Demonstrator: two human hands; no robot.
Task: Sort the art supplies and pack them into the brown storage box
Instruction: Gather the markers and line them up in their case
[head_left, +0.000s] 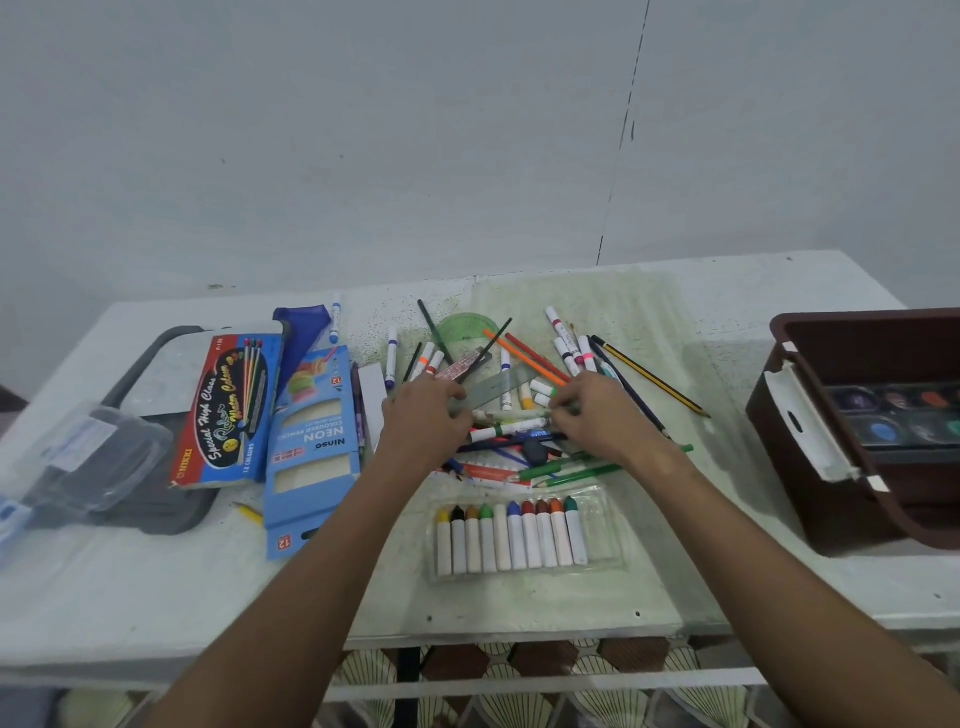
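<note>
Both hands reach into the scattered pens and pencils mid-table.

Left hand (423, 415) and right hand (597, 410) pinch markers (511, 415); brown storage box (831, 467), far right, holds a paint palette (904, 415); clear tray (602, 519) holds ten crayons (511, 535).

Loose markers and pencils (524, 395) heaped mid-table; brown storage box (852, 441) open, right.

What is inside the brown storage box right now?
The brown storage box holds a watercolour palette with round paint pans, a white flap at its left. Anything beneath the palette is covered, and the frame edge crops the box's right side.
</note>
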